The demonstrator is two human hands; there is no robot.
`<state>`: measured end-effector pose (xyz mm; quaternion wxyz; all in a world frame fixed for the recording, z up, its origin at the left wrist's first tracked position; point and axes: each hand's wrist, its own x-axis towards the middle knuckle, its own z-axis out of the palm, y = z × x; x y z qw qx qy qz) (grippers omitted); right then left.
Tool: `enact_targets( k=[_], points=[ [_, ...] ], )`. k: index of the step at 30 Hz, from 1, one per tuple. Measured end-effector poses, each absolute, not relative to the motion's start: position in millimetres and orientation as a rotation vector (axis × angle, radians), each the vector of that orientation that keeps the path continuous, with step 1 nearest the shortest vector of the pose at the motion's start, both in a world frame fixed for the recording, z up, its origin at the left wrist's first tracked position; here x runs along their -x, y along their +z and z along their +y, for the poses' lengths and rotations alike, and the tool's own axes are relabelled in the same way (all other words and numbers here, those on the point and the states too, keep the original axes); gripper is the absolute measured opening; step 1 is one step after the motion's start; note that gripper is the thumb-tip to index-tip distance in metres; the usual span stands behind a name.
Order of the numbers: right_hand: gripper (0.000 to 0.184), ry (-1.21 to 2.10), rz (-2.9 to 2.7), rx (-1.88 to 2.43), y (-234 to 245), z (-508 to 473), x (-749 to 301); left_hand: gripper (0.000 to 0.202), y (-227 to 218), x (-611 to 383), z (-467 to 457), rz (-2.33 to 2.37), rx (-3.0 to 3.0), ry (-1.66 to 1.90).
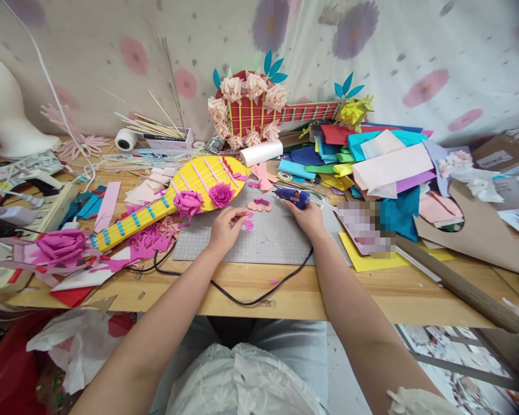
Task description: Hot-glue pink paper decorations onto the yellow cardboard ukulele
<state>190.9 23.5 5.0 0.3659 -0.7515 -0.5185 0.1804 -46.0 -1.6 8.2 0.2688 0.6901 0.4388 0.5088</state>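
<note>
Near the front edge of the table (350,282), a black cord (251,304) lay in a slack loop, a likely snag. Over the grey mat (277,237), the left hand (225,230) appeared to pinch a magenta strip (249,225), while the right hand (308,218) wrapped round a blue glue gun (299,199) that pointed left, apart from the strip. The step looked like readying that strip for glue; the next move would call for a steady pinch. Bare mat left open room between the hands; beyond, a peach strip (266,208), a yellow lute (185,185) and heaped paper (393,167) hemmed it in.
</note>
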Motion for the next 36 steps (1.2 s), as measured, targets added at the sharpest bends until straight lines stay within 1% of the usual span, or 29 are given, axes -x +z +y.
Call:
enact_targets(
  k=[5,8,10,13,15,18,21,23,26,30,33,36],
  points=[
    [0.054,0.383,-1.46,1.973,11.0,19.3,-188.9,0.008,23.5,44.9,-4.9,1.134,-1.97,1.51],
    [0.053,0.153,-1.488,1.989,21.1,8.7,-193.1,0.005,32.9,40.2,-5.4,1.134,-1.757,1.641],
    [0.047,0.081,-1.523,2.087,30.6,-0.3,-195.6,0.004,41.0,35.5,-5.8,1.114,-1.469,1.723],
    [0.038,0.282,-1.649,2.252,44.9,-12.4,-191.5,0.009,56.5,29.0,-6.9,1.031,-0.965,1.792],
    [0.038,0.444,-1.728,2.182,51.5,-16.6,-180.2,0.011,66.2,26.1,-8.3,0.983,-0.651,1.794],
    [0.033,0.688,-1.74,1.742,55.9,-15.2,-151.1,0.011,74.5,22.4,-10.7,0.899,-0.269,1.703],
    [0.031,1.019,-1.48,1.291,58.5,-8.3,-115.6,0.01,75.3,16.4,-12.3,0.804,-0.062,1.591],
    [0.031,1.185,-1.308,1.148,61.5,-4.1,-93.8,0.01,74.5,11.6,-12.9,0.741,-0.014,1.559],
    [0.031,1.315,-1.108,1.056,66.7,-0.5,-69.5,0.009,73.6,6.2,-12.0,0.671,-0.001,1.548],
    [0.027,1.387,-0.914,1.021,68.7,0.6,-53.6,0.008,68.7,4.8,-7.1,0.69,-0.088,1.552],
    [0.025,1.406,-0.872,1.007,66.0,0.2,-49.6,0.005,59.7,4.8,-3.8,0.752,-0.221,1.567],
    [0.025,1.387,-0.871,1.037,63.3,1.2,-49.8,0.011,51.7,5.5,-4.5,0.8,-0.365,1.555]
  ],
)
